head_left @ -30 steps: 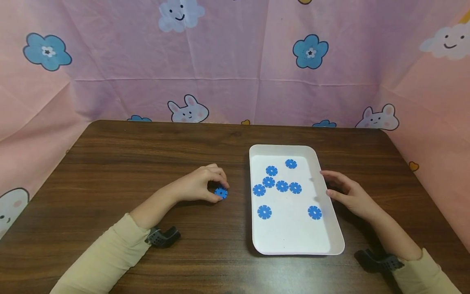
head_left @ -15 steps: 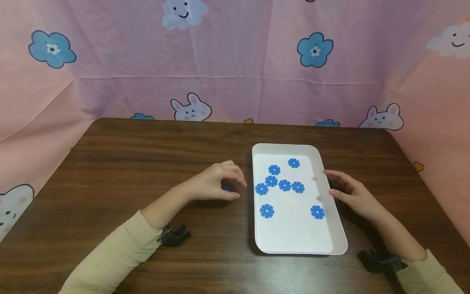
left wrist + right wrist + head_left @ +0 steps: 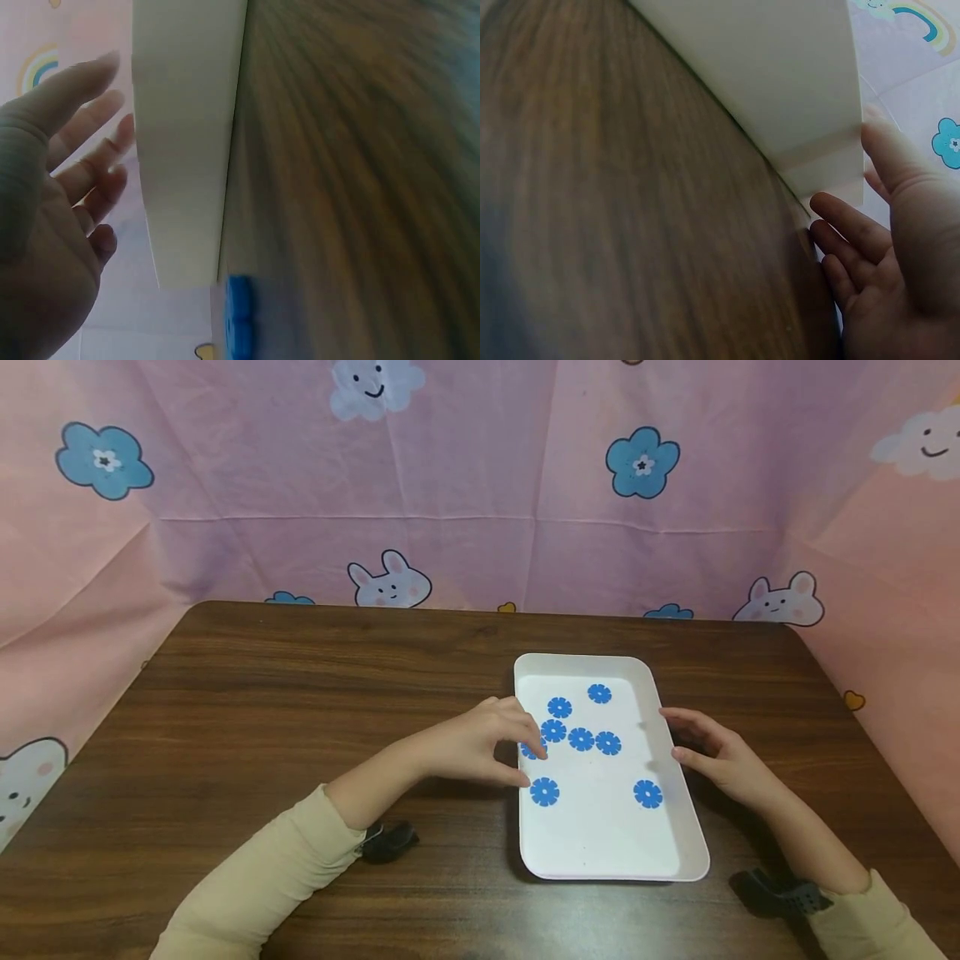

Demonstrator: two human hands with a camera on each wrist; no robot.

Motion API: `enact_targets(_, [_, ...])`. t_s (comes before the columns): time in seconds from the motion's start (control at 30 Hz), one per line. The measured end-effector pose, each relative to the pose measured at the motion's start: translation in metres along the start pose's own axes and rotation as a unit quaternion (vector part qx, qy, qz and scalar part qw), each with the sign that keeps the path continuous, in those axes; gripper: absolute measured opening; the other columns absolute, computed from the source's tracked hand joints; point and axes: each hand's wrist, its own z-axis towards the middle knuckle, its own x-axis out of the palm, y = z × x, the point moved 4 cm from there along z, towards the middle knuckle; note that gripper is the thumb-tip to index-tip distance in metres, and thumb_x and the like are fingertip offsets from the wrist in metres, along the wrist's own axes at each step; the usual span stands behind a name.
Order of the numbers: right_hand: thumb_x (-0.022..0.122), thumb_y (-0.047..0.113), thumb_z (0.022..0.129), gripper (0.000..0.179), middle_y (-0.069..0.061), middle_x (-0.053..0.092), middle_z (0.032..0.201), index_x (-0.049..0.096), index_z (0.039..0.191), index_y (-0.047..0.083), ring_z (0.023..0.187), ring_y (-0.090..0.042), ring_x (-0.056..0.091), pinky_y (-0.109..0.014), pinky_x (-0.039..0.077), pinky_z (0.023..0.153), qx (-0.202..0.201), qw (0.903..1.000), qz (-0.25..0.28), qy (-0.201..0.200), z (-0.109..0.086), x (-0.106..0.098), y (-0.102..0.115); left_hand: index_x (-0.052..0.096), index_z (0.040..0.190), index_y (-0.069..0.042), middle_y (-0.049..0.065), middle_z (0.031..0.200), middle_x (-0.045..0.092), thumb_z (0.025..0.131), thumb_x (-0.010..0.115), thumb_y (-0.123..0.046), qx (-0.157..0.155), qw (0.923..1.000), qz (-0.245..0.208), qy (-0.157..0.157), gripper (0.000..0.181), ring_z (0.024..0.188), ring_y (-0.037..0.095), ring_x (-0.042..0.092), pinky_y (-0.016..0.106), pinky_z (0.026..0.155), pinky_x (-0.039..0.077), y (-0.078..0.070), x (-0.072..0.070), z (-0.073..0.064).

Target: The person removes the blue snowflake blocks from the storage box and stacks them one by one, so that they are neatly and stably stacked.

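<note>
"Hovering over the 9 o'clock rim of the white rectangular tray (image 3: 600, 843), did the left hand (image 3: 480, 743) hold anything?"

"Nothing I could see; thumb and fingers stood apart. A flat blue notched disc (image 3: 544, 792) lay in the tray at 4 o'clock, just off its thumb tip"

"And the right hand (image 3: 720, 760)?"

"At the 3 o'clock rim, thumb and forefinger parted, touching the edge; how firmly, I couldn't tell. The tray's long axis ran roughly 12 to 6, and the left hand was nearer that disc"

"What was unclear?"

"A second blue disc (image 3: 529, 752), 12 o'clock of the left thumb, was partly covered by fingers. Outside the tray, one blurred blue piece (image 3: 240, 319) showed only in the left wrist view, cut off below"
</note>
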Motion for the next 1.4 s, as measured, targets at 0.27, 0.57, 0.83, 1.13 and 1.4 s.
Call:
enact_targets(0.27, [0.06, 0.003, 0.092, 0.05, -0.016, 0.051, 0.13, 0.044, 0.139, 0.003, 0.111, 0.004, 0.049, -0.015, 0.04, 0.088, 0.004, 0.9999, -0.01, 0.002, 0.0, 0.0, 0.001, 0.073, 0.106, -0.017, -0.013, 0.102, 0.066, 0.08, 0.078, -0.023, -0.047, 0.9969, 0.012, 0.062, 0.028, 0.102, 0.006, 0.045, 0.033, 0.09, 0.033, -0.004, 0.013, 0.016])
enact_targets(0.57, [0.06, 0.002, 0.092, 0.05, -0.002, 0.052, 0.13, 0.044, 0.139, 0.003, 0.112, 0.002, 0.05, -0.015, 0.04, 0.088, 0.001, 1.0, -0.003, 0.001, 0.0, -0.001, 0.0, 0.074, 0.105, -0.018, -0.013, 0.096, 0.067, 0.076, 0.082, -0.019, -0.082, 0.9899, 0.026, 0.113, 0.029, 0.096, 0.007, 0.048, 0.032, 0.087, 0.032, -0.004, 0.018, 0.032])
enact_targets(0.83, [0.06, 0.002, 0.092, 0.05, 0.001, 0.053, 0.129, 0.044, 0.139, 0.003, 0.111, 0.0, 0.051, -0.016, 0.041, 0.088, -0.002, 1.0, 0.006, -0.002, -0.001, 0.0, -0.001, 0.075, 0.1, -0.018, -0.016, 0.092, 0.067, 0.072, 0.085, -0.013, -0.112, 0.979, -0.003, 0.17, 0.03, 0.095, 0.005, 0.053, 0.032, 0.087, 0.034, -0.005, 0.024, 0.039])
enact_targets(1.13, [0.061, 0.001, 0.092, 0.05, 0.001, 0.053, 0.129, 0.044, 0.139, 0.002, 0.111, 0.001, 0.051, -0.017, 0.041, 0.088, -0.004, 1.0, 0.004, 0.0, -0.001, 0.0, 0.0, 0.075, 0.096, -0.022, -0.017, 0.089, 0.063, 0.07, 0.086, -0.011, -0.128, 0.9717, 0.042, 0.194, 0.03, 0.09, 0.003, 0.052, 0.031, 0.084, 0.032, -0.008, 0.03, 0.044])
enact_targets(1.4, [0.061, 0.001, 0.091, 0.05, 0.003, 0.054, 0.128, 0.045, 0.138, 0.001, 0.112, 0.002, 0.05, -0.016, 0.041, 0.088, -0.006, 1.0, 0.005, -0.001, 0.0, -0.001, 0.0, 0.074, 0.092, -0.023, -0.016, 0.083, 0.061, 0.068, 0.088, -0.013, -0.136, 0.9704, 0.058, 0.191, 0.029, 0.085, 0.003, 0.051, 0.03, 0.079, 0.031, -0.01, 0.034, 0.048])
